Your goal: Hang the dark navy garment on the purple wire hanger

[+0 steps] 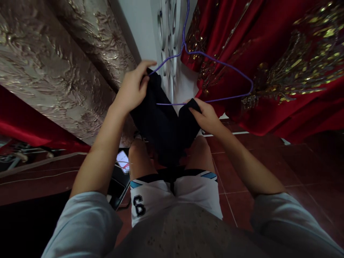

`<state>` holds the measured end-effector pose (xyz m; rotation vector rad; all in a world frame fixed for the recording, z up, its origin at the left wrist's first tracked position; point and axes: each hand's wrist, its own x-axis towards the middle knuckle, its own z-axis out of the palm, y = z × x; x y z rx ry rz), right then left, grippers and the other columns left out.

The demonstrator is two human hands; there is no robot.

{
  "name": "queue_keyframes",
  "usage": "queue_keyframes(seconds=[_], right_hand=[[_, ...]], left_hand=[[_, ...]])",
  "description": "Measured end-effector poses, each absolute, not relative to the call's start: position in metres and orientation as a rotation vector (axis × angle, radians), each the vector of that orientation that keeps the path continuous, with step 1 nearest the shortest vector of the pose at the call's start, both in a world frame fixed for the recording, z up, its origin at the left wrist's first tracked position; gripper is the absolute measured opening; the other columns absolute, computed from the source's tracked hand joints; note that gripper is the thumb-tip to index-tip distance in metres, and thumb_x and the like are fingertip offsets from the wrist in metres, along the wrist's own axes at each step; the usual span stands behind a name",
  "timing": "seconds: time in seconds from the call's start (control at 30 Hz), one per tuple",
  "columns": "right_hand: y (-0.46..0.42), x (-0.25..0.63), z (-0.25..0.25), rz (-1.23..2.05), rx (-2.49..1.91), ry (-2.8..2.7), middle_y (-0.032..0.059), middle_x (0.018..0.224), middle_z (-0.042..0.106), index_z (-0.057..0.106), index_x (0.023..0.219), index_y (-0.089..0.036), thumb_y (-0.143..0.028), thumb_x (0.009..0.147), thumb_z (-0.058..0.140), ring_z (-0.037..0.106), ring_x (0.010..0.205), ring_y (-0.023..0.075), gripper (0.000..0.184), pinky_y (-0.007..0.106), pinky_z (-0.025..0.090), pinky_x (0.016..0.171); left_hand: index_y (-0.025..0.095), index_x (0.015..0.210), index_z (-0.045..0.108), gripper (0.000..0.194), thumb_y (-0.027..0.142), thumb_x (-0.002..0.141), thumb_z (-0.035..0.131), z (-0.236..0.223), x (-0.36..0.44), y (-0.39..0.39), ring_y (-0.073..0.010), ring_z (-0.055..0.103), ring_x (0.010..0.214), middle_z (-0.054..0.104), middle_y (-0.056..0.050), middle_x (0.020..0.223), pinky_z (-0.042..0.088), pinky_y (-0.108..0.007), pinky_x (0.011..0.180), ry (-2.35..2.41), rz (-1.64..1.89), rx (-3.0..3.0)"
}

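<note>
A dark navy garment (163, 125) hangs between my two hands, above my knees; its exact kind is hard to make out. My left hand (134, 86) pinches the garment's upper left edge together with the left shoulder of a purple wire hanger (217, 61). That end of the hanger goes into the cloth. My right hand (205, 114) grips the other upper edge of the garment, close by the hanger's bottom bar. The hanger's right half is bare, and its hook rises out at the top of the view.
Red cloth with gold sequins (309, 53) hangs at the right. A beige textured curtain (80, 64) fills the left. Behind the hanger stands a white openwork panel (169, 43). A lit phone (123, 160) lies by my left knee, above red floor tiles (252, 168).
</note>
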<state>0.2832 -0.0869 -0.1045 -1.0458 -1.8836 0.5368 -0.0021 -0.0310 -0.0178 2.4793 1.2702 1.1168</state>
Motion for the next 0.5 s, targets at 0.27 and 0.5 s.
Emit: queue_keyframes(seconds=[0.27,0.5], right_hand=[[-0.094,0.357,-0.08,-0.006,-1.296,-1.489,0.0168,0.123,0.067,0.067,0.121,-0.021,-0.033,0.09,0.064,0.064,0.116,0.0295,0.033,0.046,0.052,0.095],[-0.067,0.378,-0.044,0.524,-1.156,-1.698,0.0075,0.084,0.073,0.075,0.088,-0.017,-0.059,0.087,0.069,0.065,0.07,0.0154,0.042,0.035,0.047,0.063]], left_hand=[[0.021,0.113,0.066,0.023,0.03,0.101,0.048,-0.015,-0.015,-0.016,-0.0202,0.057,0.103,0.063,-0.006,0.106,0.041,-0.04,0.099,1.407,1.071,2.615],[0.022,0.111,0.066,0.045,0.06,0.104,0.042,-0.016,-0.019,-0.021,-0.021,0.046,0.125,0.061,-0.006,0.11,0.034,-0.043,0.111,1.336,1.454,2.469]])
